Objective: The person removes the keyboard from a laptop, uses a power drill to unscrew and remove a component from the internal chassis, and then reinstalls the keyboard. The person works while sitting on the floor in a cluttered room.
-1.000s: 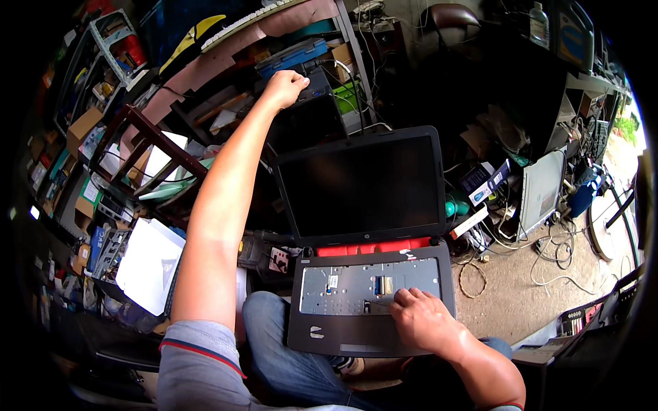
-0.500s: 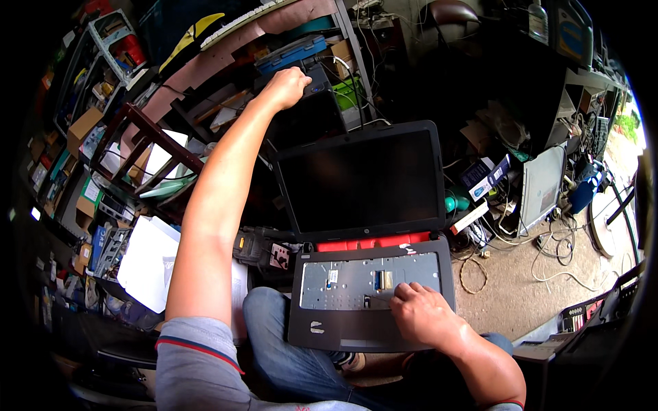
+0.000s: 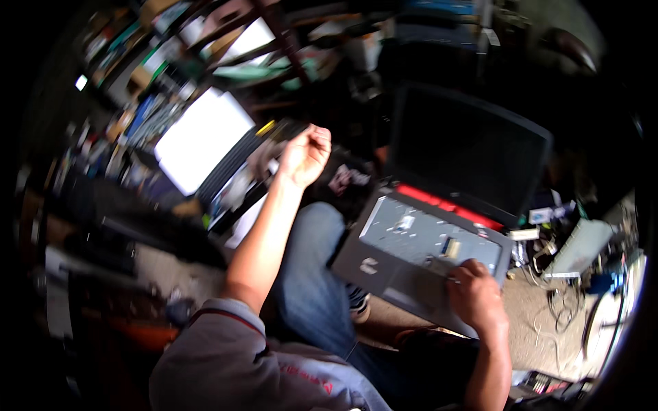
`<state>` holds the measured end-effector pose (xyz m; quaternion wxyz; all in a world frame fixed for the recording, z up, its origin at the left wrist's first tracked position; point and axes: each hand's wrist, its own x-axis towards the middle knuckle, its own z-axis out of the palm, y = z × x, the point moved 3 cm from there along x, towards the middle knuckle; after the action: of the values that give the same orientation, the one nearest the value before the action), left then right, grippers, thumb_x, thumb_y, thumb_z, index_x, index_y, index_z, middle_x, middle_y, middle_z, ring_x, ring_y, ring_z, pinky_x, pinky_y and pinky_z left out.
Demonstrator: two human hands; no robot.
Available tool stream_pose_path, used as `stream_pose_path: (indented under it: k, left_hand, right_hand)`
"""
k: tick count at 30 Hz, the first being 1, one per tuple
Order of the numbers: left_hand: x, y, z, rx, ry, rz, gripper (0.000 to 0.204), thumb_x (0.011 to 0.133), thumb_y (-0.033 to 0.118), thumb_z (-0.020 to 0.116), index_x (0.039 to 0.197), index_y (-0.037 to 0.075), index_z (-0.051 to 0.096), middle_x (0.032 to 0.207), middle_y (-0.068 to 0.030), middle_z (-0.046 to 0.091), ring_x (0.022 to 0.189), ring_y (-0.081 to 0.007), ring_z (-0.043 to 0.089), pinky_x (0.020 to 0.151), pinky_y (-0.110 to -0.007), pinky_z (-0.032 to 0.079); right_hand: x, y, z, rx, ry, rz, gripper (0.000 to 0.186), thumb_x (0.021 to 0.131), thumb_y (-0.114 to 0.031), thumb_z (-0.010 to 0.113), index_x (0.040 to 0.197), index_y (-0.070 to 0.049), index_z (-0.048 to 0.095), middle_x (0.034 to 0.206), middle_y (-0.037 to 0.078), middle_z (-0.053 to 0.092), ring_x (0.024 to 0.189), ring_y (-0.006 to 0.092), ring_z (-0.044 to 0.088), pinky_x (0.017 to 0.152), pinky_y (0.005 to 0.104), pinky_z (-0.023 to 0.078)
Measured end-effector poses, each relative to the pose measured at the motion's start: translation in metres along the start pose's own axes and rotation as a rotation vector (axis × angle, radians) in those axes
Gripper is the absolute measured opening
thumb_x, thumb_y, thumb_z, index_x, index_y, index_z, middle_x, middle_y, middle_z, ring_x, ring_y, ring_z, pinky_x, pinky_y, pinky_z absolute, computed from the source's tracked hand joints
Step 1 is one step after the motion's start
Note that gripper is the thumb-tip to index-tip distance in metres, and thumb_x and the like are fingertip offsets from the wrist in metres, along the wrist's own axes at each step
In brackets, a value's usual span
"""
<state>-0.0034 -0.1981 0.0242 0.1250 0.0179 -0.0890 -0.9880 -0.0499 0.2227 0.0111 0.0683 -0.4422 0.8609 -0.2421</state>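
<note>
An opened laptop lies tilted across my legs. Its black screen stands up, and its keyboard is absent, baring a grey metal plate and a red strip along the hinge. My right hand rests at the right side of the palm rest, fingers pinched together; anything between them is too small to name. Left of the laptop, my left hand is raised over my knee with its fingers curled. Whatever it may hold is hidden by blur.
White sheets lie left of my left hand, beside a dark ribbed strip with a yellow end. Cluttered boxes and parts fill the left. At the right, a grey panel stands near tangled cables on the floor.
My left hand has drawn back from the far shelf to beside the laptop, its fingers still curled. The view has swung left and blurred. My right hand stays at the palm rest.
</note>
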Motion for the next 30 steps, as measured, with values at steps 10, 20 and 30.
stream_pose_path:
  k: [10,20,30]
  left_hand:
    - [-0.150,0.078,-0.127,0.218,0.338,0.282,0.012,0.093,0.001,0.046,0.100,-0.007,0.052,0.089,-0.0114,0.057,0.080,-0.0182,0.060,0.077,-0.029,0.056]
    - [-0.196,0.081,-0.111,0.276,0.518,0.412,0.014,0.093,0.006,0.044,0.096,-0.003,0.055,0.084,-0.0085,0.056,0.077,-0.0175,0.055,0.074,-0.028,0.049]
    - [-0.301,0.239,-0.130,1.622,1.377,0.771,0.041,0.100,0.033,0.050,0.076,0.003,0.064,0.059,0.0003,0.051,0.043,-0.0108,0.045,0.040,-0.030,0.035]
  right_hand:
    - [0.009,-0.004,0.001,0.048,0.035,0.005,0.011,0.081,-0.003,0.064,0.091,0.001,0.066,0.088,0.016,0.063,0.078,0.0323,0.064,0.070,0.0396,0.051]
    - [0.009,0.002,-0.005,0.150,0.083,0.019,0.009,0.085,-0.004,0.063,0.092,0.003,0.064,0.086,0.017,0.063,0.075,0.0324,0.066,0.067,0.0394,0.051]
    - [0.003,-0.004,-0.003,0.128,0.091,0.017,0.009,0.084,-0.002,0.063,0.091,0.003,0.065,0.086,0.017,0.065,0.074,0.0315,0.066,0.067,0.0388,0.051]
